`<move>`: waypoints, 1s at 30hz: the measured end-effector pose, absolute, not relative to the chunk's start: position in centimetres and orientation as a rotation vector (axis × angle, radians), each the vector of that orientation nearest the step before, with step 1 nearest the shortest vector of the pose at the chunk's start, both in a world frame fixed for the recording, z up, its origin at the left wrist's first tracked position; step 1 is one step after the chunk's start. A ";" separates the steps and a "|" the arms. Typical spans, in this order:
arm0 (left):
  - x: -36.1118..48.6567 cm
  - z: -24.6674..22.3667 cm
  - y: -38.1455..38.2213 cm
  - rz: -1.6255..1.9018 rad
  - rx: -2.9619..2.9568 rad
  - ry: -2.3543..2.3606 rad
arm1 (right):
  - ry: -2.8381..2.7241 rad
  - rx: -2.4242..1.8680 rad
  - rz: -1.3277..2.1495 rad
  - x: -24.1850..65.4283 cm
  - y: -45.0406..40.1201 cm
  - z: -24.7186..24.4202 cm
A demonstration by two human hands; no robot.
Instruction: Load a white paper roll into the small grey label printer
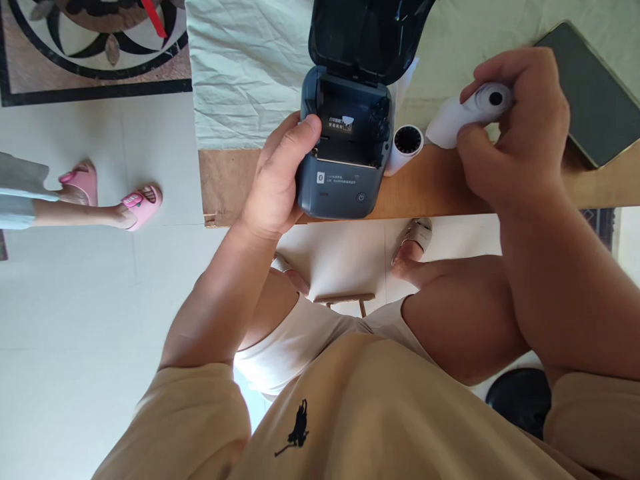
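A dark blue portable printer (340, 183) is held at its left side by my left hand (283, 170), thumb over its edge. Its black lid (367, 40) stands raised, and the inner compartment shows no roll. My right hand (525, 127) pinches a white paper roll (467, 117) with a dark core, to the right of the printer and apart from it. Between them, a second white roll (400, 157) with a dark hollow core lies at the printer's right side, near the table edge.
A pale green cloth (245, 80) covers much of the wooden table (445, 190). A dark phone-like slab (590, 100) lies at the right. Another person's feet in pink slippers (145, 207) are on the floor at the left. A black round object (520, 400) is below right.
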State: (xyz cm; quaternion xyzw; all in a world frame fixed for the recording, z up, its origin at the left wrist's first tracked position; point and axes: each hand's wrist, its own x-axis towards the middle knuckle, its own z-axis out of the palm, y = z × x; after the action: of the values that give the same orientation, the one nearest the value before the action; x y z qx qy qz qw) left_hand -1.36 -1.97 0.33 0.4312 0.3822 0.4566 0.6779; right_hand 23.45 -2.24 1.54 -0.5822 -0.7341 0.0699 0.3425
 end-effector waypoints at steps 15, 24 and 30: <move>-1.4 -0.5 -1.4 1.115 0.826 0.815 | -1.928 -1.695 0.194 23.1 -2.9 2.3; -1.7 -2.4 -0.3 1.137 0.827 0.748 | -1.940 -1.819 0.149 23.3 -3.0 2.6; -1.6 -1.9 -0.6 1.128 0.847 0.749 | -1.901 -1.507 -0.029 23.3 -3.5 4.1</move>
State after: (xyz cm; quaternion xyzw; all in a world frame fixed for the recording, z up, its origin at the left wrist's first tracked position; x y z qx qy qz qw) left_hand -1.64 -0.59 -1.90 0.3798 0.3359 0.5059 0.6979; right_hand 23.25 -3.50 4.12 -0.5817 -0.7340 -0.0110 0.3503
